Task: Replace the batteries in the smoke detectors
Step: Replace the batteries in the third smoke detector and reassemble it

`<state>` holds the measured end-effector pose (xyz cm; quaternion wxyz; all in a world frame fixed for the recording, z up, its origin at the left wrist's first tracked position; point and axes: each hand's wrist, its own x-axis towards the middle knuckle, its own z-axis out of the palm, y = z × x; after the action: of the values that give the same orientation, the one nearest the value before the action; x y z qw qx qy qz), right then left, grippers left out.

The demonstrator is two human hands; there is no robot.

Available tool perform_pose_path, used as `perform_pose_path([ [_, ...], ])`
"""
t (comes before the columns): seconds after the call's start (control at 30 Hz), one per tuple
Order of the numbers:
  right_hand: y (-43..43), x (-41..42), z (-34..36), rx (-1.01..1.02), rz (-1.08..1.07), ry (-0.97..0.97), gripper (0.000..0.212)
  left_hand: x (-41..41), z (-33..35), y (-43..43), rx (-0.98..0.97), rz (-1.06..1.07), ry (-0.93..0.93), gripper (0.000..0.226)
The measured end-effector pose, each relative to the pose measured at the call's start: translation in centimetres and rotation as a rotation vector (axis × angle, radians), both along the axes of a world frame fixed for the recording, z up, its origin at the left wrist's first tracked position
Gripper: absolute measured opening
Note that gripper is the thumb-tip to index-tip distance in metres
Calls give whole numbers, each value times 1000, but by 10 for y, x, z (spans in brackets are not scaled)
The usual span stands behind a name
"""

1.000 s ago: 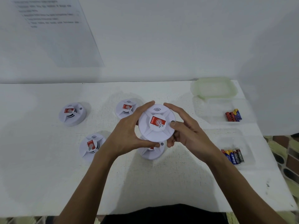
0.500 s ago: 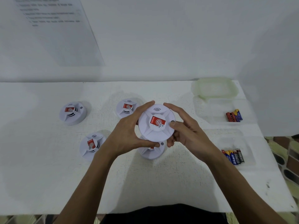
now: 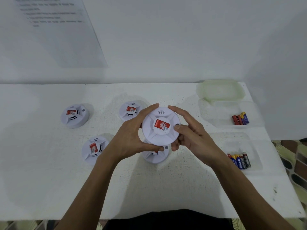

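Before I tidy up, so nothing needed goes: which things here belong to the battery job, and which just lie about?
Job: held detector, four table detectors, far batteries, near batteries.
Lying about: lid, wall sheet (text blurred).

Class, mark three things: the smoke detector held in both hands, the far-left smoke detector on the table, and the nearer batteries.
held smoke detector (image 3: 162, 125): head view, on its red centre label.
far-left smoke detector (image 3: 73, 114): head view, on its raised centre.
nearer batteries (image 3: 240, 161): head view, on the middle of the row.
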<state>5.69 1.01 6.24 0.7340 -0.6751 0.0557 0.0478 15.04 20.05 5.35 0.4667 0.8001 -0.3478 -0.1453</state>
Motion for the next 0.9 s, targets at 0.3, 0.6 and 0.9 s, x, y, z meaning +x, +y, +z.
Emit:
perform_pose_path([
  [0.3, 0, 1, 0, 0, 4, -1, 47, 0, 1, 0, 4, 1, -5, 90],
  [0.6, 1, 1, 0, 2, 2, 9, 47, 0, 1, -1, -1, 4, 3, 87],
  [0.9, 2, 0, 3, -19, 1, 6, 47, -1, 3, 1, -10, 8, 8, 87],
])
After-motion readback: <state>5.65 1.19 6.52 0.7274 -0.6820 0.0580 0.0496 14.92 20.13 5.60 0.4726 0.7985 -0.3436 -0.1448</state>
